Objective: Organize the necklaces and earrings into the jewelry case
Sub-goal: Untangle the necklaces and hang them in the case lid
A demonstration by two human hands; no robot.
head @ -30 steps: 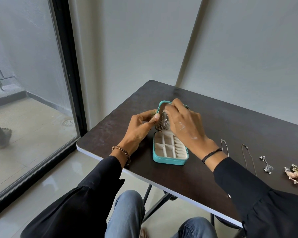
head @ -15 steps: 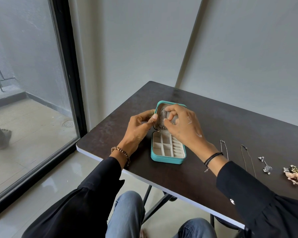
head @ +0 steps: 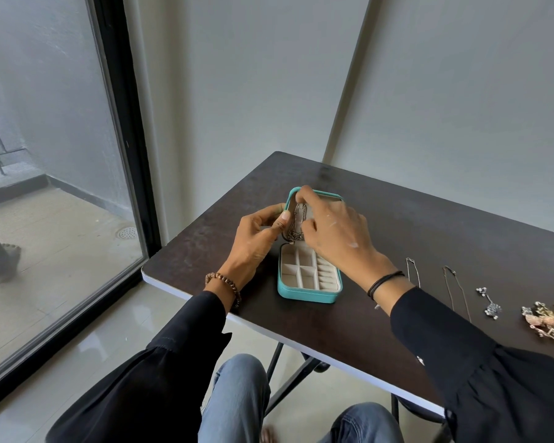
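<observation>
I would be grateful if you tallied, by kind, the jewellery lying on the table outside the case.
Thin chain necklaces: 2
Silver drop earring: 1
Pink-and-gold earring heap: 1, pieces too tangled to count
Total: 4

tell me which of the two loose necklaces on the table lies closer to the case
The left chain of the pair; the right chain lies farther from the jewelry case, next to the silver earring.

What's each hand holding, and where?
Left hand pinches the left edge of the jewelry case lid; right hand pinches the silver necklace near its top.
</observation>
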